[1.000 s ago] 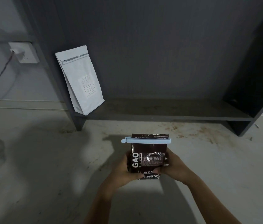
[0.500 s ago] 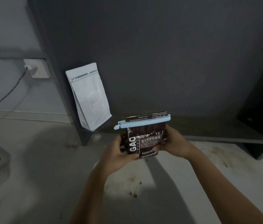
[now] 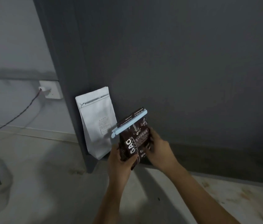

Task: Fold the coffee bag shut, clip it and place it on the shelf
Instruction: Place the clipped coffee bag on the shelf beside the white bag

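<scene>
Coffee bag (image 3: 134, 140), folded with the blue clip (image 3: 129, 123) across its top, is gripped by my left hand (image 3: 121, 160) and right hand (image 3: 158, 149) just beside the white bag (image 3: 95, 125); I should lower it upright on the shelf (image 3: 208, 164); release only when it stands.

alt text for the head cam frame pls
Two bare hands, left hand and right hand, hold a dark coffee bag, sealed by a light blue clip, over a low dark shelf. A white bag stands there at left.
</scene>
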A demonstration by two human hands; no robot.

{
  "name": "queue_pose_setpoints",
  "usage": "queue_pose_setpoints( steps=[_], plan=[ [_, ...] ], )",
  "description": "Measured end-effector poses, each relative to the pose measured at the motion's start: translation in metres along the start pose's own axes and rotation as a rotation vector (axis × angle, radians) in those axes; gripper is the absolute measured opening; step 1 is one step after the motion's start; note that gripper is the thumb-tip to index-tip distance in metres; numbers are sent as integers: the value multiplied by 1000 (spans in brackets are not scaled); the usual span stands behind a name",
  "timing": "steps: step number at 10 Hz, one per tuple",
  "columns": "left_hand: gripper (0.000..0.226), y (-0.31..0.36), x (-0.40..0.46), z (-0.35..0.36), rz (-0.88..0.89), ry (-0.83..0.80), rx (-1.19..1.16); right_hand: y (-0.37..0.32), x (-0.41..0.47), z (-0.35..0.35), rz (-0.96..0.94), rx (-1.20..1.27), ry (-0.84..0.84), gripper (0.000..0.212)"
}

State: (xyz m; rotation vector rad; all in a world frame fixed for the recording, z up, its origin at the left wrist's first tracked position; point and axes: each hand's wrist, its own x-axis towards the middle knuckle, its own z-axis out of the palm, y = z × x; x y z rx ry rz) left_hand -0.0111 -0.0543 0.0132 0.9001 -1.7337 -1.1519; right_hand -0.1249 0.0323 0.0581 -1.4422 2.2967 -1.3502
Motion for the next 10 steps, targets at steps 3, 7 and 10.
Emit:
queue_pose_setpoints(
  steps=[3,7,10],
  plan=[
    [37,-24,24,2,-198,33,-270,18,-5,66,85,-138,-206,93],
    [35,-33,35,-1,-164,-40,-211,17,9,80,176,-223,-194,73],
    [48,-15,30,-14,-251,-204,-149,1,-1,58,151,-144,-258,67]
  ],
)
